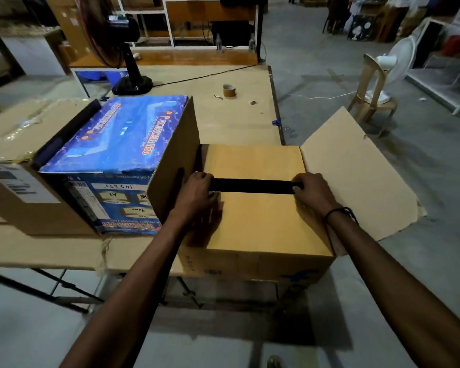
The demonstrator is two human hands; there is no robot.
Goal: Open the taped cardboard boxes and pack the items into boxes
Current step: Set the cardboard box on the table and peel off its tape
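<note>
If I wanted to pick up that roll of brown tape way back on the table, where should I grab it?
Grab the tape roll from above. It lies flat on the table with its hole facing up, so put your thumb inside the hole and your fingers on the outer wall, then lift. Nothing touches it; only small bits lie nearby. Both hands are busy on the plain box now.

"WONDER 555" on blue box (pixel 122 139)
</note>
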